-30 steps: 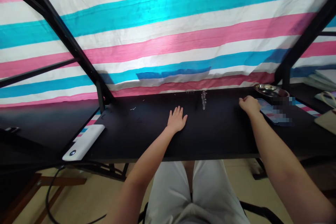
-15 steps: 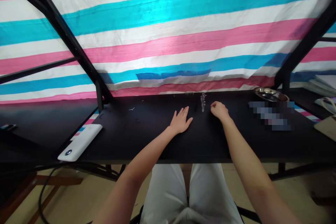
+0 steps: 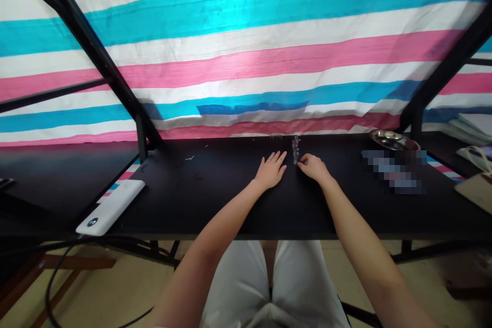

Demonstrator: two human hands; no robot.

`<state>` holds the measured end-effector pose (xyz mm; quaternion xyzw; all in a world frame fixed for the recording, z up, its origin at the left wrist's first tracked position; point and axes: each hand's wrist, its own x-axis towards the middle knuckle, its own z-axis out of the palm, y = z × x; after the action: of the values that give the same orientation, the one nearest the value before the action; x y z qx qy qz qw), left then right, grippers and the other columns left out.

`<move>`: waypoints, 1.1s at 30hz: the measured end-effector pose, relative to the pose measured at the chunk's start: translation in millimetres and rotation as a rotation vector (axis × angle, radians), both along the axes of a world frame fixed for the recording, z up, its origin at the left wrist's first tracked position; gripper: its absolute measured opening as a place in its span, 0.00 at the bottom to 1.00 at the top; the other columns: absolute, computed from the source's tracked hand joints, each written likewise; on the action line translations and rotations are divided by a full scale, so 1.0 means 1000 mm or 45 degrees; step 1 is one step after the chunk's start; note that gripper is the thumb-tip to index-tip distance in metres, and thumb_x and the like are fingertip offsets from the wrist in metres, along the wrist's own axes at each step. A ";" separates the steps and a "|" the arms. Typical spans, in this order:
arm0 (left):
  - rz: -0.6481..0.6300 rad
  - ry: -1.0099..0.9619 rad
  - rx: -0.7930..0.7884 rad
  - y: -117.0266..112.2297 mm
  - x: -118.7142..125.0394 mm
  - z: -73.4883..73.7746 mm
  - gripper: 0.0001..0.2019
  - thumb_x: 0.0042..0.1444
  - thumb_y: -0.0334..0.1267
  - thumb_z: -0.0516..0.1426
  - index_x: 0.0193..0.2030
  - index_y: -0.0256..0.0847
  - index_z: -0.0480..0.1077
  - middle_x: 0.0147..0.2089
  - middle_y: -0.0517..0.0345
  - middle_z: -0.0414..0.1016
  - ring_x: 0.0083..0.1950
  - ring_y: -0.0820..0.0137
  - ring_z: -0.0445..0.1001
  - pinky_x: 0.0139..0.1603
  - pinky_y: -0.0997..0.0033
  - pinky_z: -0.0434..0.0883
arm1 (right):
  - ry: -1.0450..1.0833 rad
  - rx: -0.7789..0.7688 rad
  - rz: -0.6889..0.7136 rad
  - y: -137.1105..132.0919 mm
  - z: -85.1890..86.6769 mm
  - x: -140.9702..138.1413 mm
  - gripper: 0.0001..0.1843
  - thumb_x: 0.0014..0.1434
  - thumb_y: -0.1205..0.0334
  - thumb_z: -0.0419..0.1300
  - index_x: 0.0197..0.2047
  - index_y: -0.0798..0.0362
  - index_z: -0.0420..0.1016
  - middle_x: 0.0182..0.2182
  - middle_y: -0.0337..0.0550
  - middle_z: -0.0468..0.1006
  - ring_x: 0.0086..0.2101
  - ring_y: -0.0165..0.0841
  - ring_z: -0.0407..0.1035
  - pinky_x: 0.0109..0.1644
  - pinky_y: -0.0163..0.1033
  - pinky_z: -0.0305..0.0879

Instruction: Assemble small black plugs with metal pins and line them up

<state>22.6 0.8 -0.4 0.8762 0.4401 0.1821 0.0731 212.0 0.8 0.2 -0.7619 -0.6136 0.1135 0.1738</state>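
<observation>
On the black table [image 3: 215, 189], my left hand [image 3: 271, 170] lies palm down with its fingers stretched out. To its right, a narrow column of small, clear greyish pieces [image 3: 295, 148] runs toward the back edge; they are too small to name. My right hand [image 3: 313, 167] is at the near end of that column, thumb and forefinger pinched together. Whatever sits between those fingertips is too small to make out. A short row of similar tiny pieces [image 3: 275, 137] stands at the back edge.
A white power bank-like device [image 3: 111, 207] with a cable lies left. A shiny metal dish [image 3: 395, 139] stands back right, behind a blurred patch. Striped sheeting [image 3: 246, 61] hangs behind the table, between black frame bars [image 3: 92, 46]. Papers and a bag are far right.
My right hand has moved left and slightly nearer, up to the near end of the column. The left hand has shifted a little to the right, still flat. The view has shifted slightly.
</observation>
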 end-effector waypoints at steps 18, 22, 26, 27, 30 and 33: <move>0.298 -1.150 -0.237 0.021 -0.019 -0.011 0.07 0.49 0.37 0.58 0.35 0.37 0.73 0.32 0.55 0.75 0.32 0.72 0.72 0.38 0.70 0.70 | 0.076 0.067 0.059 -0.001 -0.003 -0.011 0.11 0.51 0.51 0.58 0.33 0.50 0.71 0.30 0.38 0.77 0.35 0.34 0.71 0.37 0.37 0.60; 0.256 -1.289 -0.300 0.022 -0.017 -0.010 0.08 0.48 0.37 0.58 0.34 0.36 0.72 0.31 0.54 0.75 0.30 0.73 0.71 0.36 0.71 0.70 | 0.028 0.092 0.047 -0.001 -0.004 -0.015 0.10 0.53 0.52 0.56 0.32 0.50 0.71 0.29 0.39 0.77 0.35 0.35 0.70 0.37 0.36 0.59; 0.206 -1.354 -0.335 0.020 -0.016 -0.006 0.08 0.48 0.37 0.58 0.34 0.36 0.72 0.30 0.55 0.74 0.29 0.74 0.70 0.35 0.71 0.69 | 0.003 0.110 0.128 -0.003 -0.003 -0.021 0.08 0.55 0.55 0.55 0.32 0.50 0.70 0.29 0.40 0.76 0.34 0.34 0.70 0.35 0.35 0.58; 0.192 -1.369 -0.348 0.019 -0.016 -0.005 0.08 0.48 0.37 0.58 0.34 0.36 0.72 0.30 0.55 0.74 0.29 0.75 0.70 0.35 0.72 0.69 | -0.004 0.117 0.160 -0.003 -0.003 -0.023 0.08 0.55 0.55 0.55 0.33 0.49 0.70 0.29 0.40 0.76 0.34 0.33 0.70 0.34 0.35 0.57; 0.156 -1.399 -0.377 0.018 -0.017 -0.003 0.08 0.47 0.37 0.59 0.33 0.35 0.72 0.29 0.56 0.73 0.28 0.75 0.70 0.34 0.73 0.69 | -0.053 0.144 0.235 -0.006 0.000 -0.028 0.08 0.55 0.55 0.54 0.33 0.49 0.70 0.29 0.40 0.76 0.33 0.33 0.69 0.33 0.34 0.56; 0.126 -1.400 -0.388 0.017 -0.017 -0.001 0.08 0.47 0.37 0.59 0.33 0.35 0.72 0.28 0.56 0.73 0.28 0.76 0.69 0.34 0.73 0.68 | -0.130 0.160 0.273 -0.008 0.003 -0.032 0.08 0.55 0.56 0.54 0.33 0.50 0.70 0.29 0.41 0.75 0.31 0.34 0.69 0.33 0.35 0.55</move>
<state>5.8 18.1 -1.8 0.6106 0.3990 0.5489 0.4083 179.7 -7.1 3.2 -0.6843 -0.7055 0.0540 0.1765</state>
